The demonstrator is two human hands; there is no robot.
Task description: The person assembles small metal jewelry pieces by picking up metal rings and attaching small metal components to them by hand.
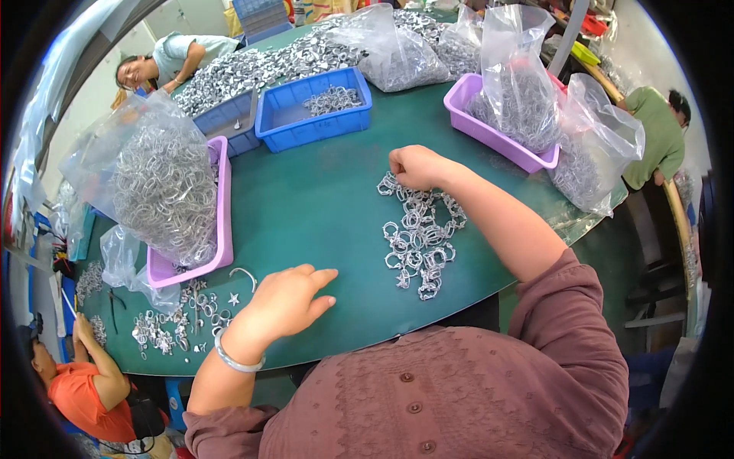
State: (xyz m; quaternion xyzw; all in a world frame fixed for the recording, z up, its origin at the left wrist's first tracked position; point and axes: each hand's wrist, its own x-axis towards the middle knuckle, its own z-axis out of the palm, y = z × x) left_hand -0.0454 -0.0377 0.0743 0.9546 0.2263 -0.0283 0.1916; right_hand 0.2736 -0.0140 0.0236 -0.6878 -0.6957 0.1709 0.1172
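Note:
My left hand (293, 298) hovers over the green table near its front edge, fingers apart and holding nothing, with a pale bangle on the wrist. My right hand (419, 167) is closed at the far end of a loose pile of silver metal rings (417, 237). What its curled fingers hold, if anything, is hidden under them. Beyond the left hand lie a curved silver band (245, 277) and a small silver star (234, 298). Left of that wrist several more small silver pieces (157, 333) are scattered.
Purple trays stand left (224, 222) and right (501, 145) with clear bags of metal rings. A blue tray (313, 131) and a grey tray (229, 126) sit farther back, before a heap of silver parts (275, 65). Pliers (116, 306) lie left. People sit around the table.

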